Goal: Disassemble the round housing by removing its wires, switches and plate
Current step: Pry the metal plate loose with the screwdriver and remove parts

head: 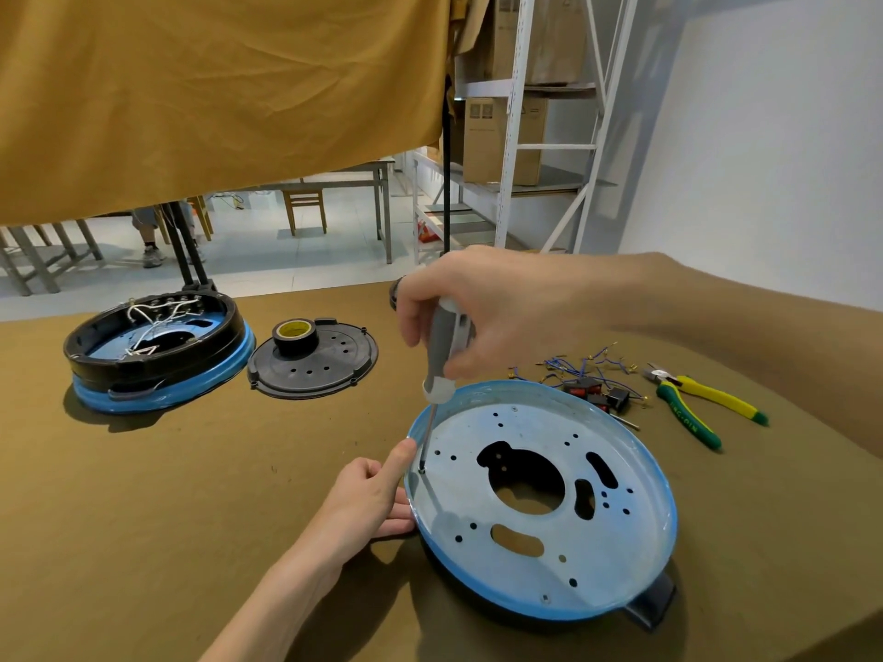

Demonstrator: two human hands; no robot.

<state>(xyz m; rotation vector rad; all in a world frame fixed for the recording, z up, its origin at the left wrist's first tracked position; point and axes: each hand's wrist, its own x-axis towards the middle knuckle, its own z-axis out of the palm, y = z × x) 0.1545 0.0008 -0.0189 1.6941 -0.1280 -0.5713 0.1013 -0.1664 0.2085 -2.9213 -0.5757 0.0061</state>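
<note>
The round housing (549,508) lay near and right on the table (191,494), its plate (478,489) uppermost, looking thin, stiff and light, best steadied at the blue rim. The right hand (482,308) was clenched round the screwdriver (442,360), tip in a left-side screw (421,469). The left hand (368,499) braced the rim, forefinger extended, grasping nothing. Removed wires and switches (587,379) lay farther right.
</note>
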